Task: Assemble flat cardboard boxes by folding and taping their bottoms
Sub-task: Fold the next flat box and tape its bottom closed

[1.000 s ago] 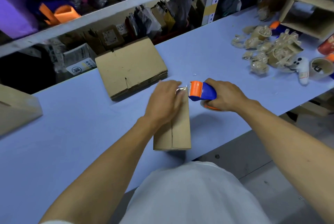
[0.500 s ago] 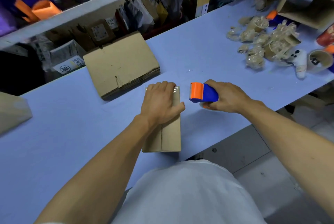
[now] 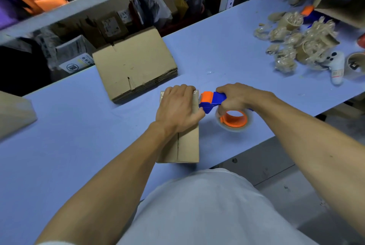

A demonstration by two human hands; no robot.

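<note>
- The blue worktop [image 3: 65,126] runs from the lower left to the upper right, with its near edge against the person's white shirt [image 3: 207,209].
- A stack of flat cardboard boxes [image 3: 136,65] lies at the worktop's far edge, left of its middle.
- A heap of crumpled tape scraps [image 3: 300,45] lies toward the far right corner, with a white controller [image 3: 336,67] just beside it on the near side.
- The folded box [image 3: 187,146] stands near the near edge, about midway along the worktop, with the seam between its flaps facing up.
- The left hand [image 3: 177,110] lies palm-down on the far end of the box, fingers curled over its far edge, pressing it.
- The right hand [image 3: 237,98] grips the handle of the blue-and-orange tape dispenser [image 3: 212,100], whose orange head touches the box's far right corner.
- The clear tape roll [image 3: 235,121] on its orange hub hangs under the right hand, just beside the box.
</note>
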